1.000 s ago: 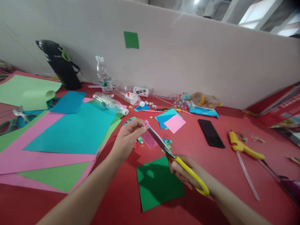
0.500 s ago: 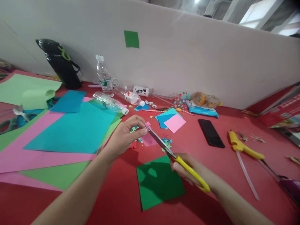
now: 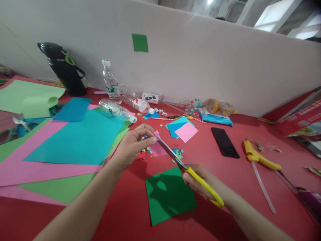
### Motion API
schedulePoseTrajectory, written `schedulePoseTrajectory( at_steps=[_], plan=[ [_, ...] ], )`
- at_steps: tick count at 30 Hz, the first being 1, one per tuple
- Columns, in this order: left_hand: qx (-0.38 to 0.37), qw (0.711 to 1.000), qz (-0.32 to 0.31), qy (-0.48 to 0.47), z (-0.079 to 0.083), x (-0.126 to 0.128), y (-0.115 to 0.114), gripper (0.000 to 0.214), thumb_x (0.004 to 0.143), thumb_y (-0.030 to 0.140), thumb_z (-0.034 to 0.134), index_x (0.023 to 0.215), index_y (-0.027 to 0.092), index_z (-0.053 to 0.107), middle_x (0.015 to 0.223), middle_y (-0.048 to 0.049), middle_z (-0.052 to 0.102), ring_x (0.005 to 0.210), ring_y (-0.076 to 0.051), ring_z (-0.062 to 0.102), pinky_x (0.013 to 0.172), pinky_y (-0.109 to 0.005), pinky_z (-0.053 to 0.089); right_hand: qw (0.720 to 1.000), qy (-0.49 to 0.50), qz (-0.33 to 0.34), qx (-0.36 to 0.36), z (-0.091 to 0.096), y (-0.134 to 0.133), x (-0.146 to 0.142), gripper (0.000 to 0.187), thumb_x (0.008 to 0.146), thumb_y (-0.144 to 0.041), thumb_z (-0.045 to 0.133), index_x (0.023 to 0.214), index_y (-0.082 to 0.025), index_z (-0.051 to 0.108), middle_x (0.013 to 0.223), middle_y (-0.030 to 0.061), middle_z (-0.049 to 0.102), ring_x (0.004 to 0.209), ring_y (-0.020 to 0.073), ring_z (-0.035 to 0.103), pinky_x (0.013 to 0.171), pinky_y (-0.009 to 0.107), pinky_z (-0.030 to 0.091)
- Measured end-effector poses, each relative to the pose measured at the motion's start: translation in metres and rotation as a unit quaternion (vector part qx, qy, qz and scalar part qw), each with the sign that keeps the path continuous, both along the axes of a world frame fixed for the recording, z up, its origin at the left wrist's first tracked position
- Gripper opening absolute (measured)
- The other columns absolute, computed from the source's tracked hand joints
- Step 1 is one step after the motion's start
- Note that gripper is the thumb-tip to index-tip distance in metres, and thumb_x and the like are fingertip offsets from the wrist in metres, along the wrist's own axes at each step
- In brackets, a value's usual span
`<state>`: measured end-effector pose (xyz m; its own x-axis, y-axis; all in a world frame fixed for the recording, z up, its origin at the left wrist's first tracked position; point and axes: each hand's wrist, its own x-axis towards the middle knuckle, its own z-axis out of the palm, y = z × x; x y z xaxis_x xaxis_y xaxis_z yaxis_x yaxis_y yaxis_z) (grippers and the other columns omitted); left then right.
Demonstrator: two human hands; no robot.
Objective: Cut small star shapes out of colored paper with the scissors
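My left hand [image 3: 134, 144] pinches a small piece of pink paper [image 3: 156, 133] between thumb and fingertips. My right hand [image 3: 198, 179] is wrapped round the yellow handles of a pair of scissors [image 3: 171, 152]. The blades reach up to the left, their tips at the pinched paper, and look closed or nearly so. Below them a pink square [image 3: 158, 149] lies on the table among small cut stars [image 3: 178, 153] in blue and green. A green paper square [image 3: 170, 197] lies nearer me, shaded by my hands.
Large coloured sheets [image 3: 75, 140] cover the left side. Plastic bottles [image 3: 110, 82] and a black flask [image 3: 66, 72] line the wall. Blue and pink squares [image 3: 187, 131], a phone [image 3: 225, 142] and a yellow glue gun [image 3: 260, 157] lie to the right.
The whole view has shifted very slightly. Both hands, the scissors and the pinched pink paper keep almost the same position.
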<state>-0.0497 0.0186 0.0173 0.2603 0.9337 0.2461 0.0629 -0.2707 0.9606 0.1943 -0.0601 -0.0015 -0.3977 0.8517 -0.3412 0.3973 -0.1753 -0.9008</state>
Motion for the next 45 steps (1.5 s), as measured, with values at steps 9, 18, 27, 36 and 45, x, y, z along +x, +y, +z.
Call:
schedulePoseTrajectory(
  at_steps=[9,18,27,36,45],
  plan=[
    [-0.002,1.0,-0.004,0.002,-0.001,0.0,0.001,0.014,0.081,0.03,0.068,0.072,0.02,0.067,0.092,-0.0016,0.058,0.09,-0.017,0.055,0.08,-0.03,0.041,1.0,0.015,-0.006,0.009,0.001,0.0,-0.001,0.056,0.08,-0.075,0.051,0.067,-0.022,0.037,0.052,-0.0095,0.027,0.043,0.0061,0.023,0.041,0.023,0.015],
    [0.033,0.998,0.038,-0.026,-0.008,0.007,0.0,0.013,0.082,0.028,0.067,0.071,0.022,0.068,0.092,-0.0017,0.059,0.09,-0.018,0.055,0.083,-0.031,0.04,0.998,0.027,-0.039,-0.048,-0.004,-0.001,-0.006,0.056,0.073,-0.077,0.054,0.074,-0.021,0.046,0.045,-0.0118,0.031,0.034,0.0048,0.026,0.034,0.019,0.02],
    [-0.023,0.993,0.049,-0.107,-0.015,0.022,-0.006,0.016,0.079,0.026,0.068,0.066,0.022,0.059,0.087,-0.0007,0.057,0.092,-0.018,0.053,0.084,-0.032,0.039,0.998,0.016,-0.049,-0.034,-0.003,-0.006,-0.007,0.061,0.072,-0.081,0.048,0.076,-0.02,0.05,0.044,-0.012,0.031,0.032,0.0044,0.028,0.032,0.017,0.023],
    [-0.048,0.996,0.012,-0.079,-0.003,0.014,-0.004,0.019,0.075,0.027,0.069,0.059,0.021,0.061,0.084,-0.002,0.054,0.091,-0.02,0.052,0.084,-0.033,0.038,0.999,-0.005,0.048,0.018,0.002,0.006,0.013,0.058,0.08,-0.077,0.048,0.075,-0.019,0.049,0.052,-0.0081,0.036,0.04,0.0058,0.034,0.039,0.02,0.026],
    [-0.048,0.998,-0.006,-0.04,-0.001,0.007,-0.003,0.016,0.073,0.028,0.072,0.061,0.021,0.065,0.09,-0.002,0.056,0.095,-0.02,0.052,0.092,-0.036,0.036,0.999,-0.005,0.038,0.006,0.003,0.005,0.008,0.051,0.084,-0.069,0.05,0.072,-0.02,0.044,0.053,-0.0089,0.032,0.043,0.006,0.028,0.041,0.022,0.019]
  ],
)
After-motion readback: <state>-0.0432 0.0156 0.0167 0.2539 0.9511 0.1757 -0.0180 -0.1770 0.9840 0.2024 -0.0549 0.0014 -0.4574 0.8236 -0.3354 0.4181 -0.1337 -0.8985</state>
